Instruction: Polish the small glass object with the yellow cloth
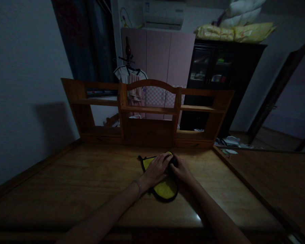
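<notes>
A yellow cloth with a black edge [165,188] lies flat on the wooden desk [91,179], near its middle. My left hand [156,168] rests on top of the cloth with its fingers stretched out and pressed flat. My right hand [181,168] sits at the cloth's upper right edge, its fingers curled down onto a dark part of the cloth. The two hands touch each other there. The room is dim, so what lies under the right fingers is hard to make out.
A wooden shelf unit [147,112] stands along the desk's back edge. Behind it are pink wardrobe doors [167,57], a dark glass cabinet [208,71] and hanging clothes [132,84]. A wall is at left. Papers [231,140] lie on the floor at right.
</notes>
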Demonstrator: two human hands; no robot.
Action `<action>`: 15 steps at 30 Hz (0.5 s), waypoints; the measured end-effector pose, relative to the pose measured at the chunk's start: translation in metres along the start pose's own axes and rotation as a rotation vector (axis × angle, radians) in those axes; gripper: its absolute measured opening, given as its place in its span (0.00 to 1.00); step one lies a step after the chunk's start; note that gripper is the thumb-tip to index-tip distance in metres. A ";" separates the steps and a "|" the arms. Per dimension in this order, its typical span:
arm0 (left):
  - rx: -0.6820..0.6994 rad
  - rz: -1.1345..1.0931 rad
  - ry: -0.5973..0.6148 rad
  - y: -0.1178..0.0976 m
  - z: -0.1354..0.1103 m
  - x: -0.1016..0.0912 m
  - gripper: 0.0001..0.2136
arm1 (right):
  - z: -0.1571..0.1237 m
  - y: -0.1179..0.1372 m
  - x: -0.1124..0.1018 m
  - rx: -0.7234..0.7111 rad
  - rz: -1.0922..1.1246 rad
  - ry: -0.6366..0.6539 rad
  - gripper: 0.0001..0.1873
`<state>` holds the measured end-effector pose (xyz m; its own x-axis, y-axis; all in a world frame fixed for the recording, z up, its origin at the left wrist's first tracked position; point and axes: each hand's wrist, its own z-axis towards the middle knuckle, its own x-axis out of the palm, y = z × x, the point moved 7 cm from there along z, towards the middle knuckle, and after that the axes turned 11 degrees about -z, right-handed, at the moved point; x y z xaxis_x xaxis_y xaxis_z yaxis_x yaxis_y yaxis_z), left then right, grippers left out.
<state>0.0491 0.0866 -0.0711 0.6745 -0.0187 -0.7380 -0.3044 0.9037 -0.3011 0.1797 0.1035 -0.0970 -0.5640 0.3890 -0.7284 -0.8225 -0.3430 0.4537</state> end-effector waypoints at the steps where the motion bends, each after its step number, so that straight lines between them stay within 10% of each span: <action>1: -0.002 0.002 0.003 0.000 0.000 0.000 0.38 | 0.000 0.000 0.000 0.004 -0.002 -0.002 0.19; 15: 0.011 -0.020 -0.018 -0.002 -0.001 -0.002 0.38 | -0.001 -0.002 0.000 -0.048 -0.024 -0.002 0.19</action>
<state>0.0476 0.0845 -0.0694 0.6924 -0.0288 -0.7209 -0.2836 0.9080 -0.3086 0.1816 0.1036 -0.0984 -0.5440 0.3995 -0.7379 -0.8317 -0.3735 0.4109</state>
